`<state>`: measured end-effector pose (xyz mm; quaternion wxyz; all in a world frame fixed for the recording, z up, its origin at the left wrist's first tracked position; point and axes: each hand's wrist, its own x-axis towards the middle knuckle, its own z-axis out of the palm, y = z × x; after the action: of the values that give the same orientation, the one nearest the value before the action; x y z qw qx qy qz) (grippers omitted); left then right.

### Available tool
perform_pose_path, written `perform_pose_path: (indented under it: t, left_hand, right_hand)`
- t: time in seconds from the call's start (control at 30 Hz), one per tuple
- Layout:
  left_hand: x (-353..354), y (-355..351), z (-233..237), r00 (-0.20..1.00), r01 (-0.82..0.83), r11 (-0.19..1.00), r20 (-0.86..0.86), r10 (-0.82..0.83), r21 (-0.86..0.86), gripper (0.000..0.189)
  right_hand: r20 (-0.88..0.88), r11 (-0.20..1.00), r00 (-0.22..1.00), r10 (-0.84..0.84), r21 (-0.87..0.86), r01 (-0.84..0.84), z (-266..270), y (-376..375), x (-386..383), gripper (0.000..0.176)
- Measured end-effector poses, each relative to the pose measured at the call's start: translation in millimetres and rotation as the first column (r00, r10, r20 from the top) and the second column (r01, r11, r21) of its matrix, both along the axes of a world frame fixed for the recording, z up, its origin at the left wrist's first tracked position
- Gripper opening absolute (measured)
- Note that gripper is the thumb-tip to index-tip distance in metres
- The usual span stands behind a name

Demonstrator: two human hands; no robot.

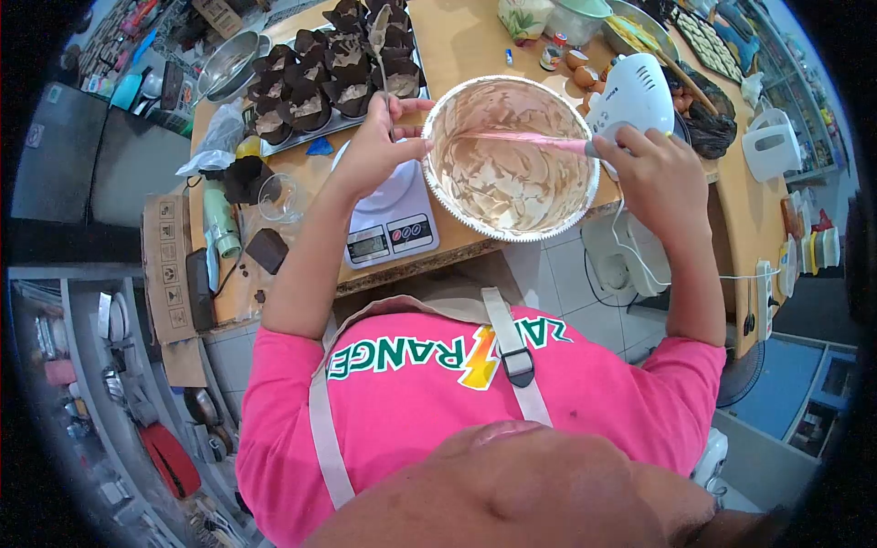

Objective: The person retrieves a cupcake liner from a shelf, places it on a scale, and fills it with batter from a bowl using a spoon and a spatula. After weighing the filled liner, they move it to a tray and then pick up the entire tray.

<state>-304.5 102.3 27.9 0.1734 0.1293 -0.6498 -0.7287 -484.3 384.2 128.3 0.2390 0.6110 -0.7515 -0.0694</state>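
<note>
My left hand (379, 151) is closed around the handle of a spoon (377, 46) that points up over the filled baking cups. Its fingertips reach the rim of a large white mixing bowl (440, 196), whose inside is smeared with light brown batter. In my right hand (662, 178) is a pink spatula (539, 140), gripped by its grey handle and reaching across the bowl's mouth. The bowl looks tilted towards me. Left of it, at the table's front edge, sits a white kitchen scale (393, 242). Dark paper baking cups (306, 105) with batter stand on a tray (352, 119).
A white hand mixer (635, 96) is just behind my right hand, with its cord hanging past the table edge. Eggs (585, 75) lie near it. A clear glass (281, 198) stands left of the scale. A metal bowl (228, 64) is at the back left.
</note>
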Motion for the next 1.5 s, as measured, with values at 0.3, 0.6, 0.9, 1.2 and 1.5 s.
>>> perform_pose_path:
  t: [0.3,0.6,0.9,1.2,1.5]
  left_hand:
    - [2.8,1.9,-5.2,1.000,0.006,1.000,-0.007,-0.006,0.001,0.049]
    - [19.3,25.7,-1.4,0.986,-0.166,0.986,-0.004,0.166,-0.024,0.050]
    - [23.7,40.9,-5.6,0.986,-0.165,0.986,0.009,0.165,-0.028,0.051]
    - [21.8,37.8,-13.2,0.986,-0.163,0.987,-0.031,0.163,0.004,0.051]
    - [23.4,37.6,-9.9,0.988,-0.154,0.988,-0.003,0.154,-0.002,0.054]
  right_hand:
    - [0.039,0.986,0.994,0.103,0.129,-0.107,33.5,-23.3,0.0,0.020]
    - [0.254,0.930,0.932,-0.257,0.327,0.167,74.8,-15.2,-18.7,0.025]
    - [0.366,0.901,0.882,-0.299,0.412,0.135,74.7,-41.5,-37.0,0.025]
    - [0.312,0.729,0.777,-0.547,0.633,0.260,90.3,-84.1,-26.4,0.029]
    - [0.193,0.710,0.859,-0.475,0.660,0.245,89.3,-109.1,-14.9,0.027]
